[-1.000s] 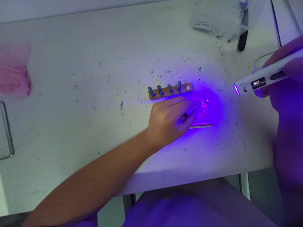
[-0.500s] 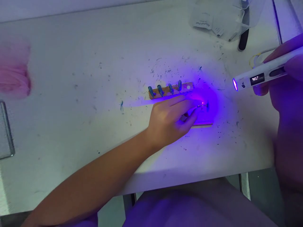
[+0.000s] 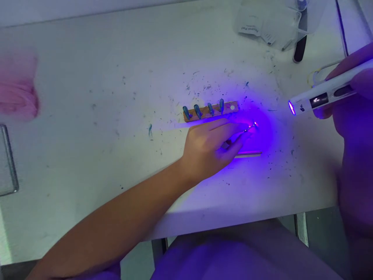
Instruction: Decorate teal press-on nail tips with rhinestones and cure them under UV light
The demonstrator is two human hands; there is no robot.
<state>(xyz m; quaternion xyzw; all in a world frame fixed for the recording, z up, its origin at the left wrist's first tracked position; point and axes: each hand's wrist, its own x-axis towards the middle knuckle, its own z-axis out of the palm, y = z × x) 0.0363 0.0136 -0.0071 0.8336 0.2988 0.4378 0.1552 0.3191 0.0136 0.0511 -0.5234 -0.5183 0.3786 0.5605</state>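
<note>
My left hand (image 3: 211,147) rests on the white table (image 3: 87,116), fingers pinched on a thin metal tool (image 3: 250,127) whose tip holds a small glowing piece. My right hand (image 3: 349,93) grips a white UV pen light (image 3: 320,99); its violet beam falls on that tip from the right. Just behind my left fingers lies a wooden strip (image 3: 210,111) carrying several blue nail tips. A second thin stick (image 3: 247,154) lies flat beside my left hand.
Clear plastic packets (image 3: 262,23) and a black-handled tool (image 3: 298,46) lie at the back right. A pink cloth (image 3: 17,93) sits at the far left, with a metal-edged object (image 3: 7,163) below it. Blue flecks litter the table.
The pen light dipped slightly and came back; the violet spot shifted a little around the tool tip. My left hand stayed in place.
</note>
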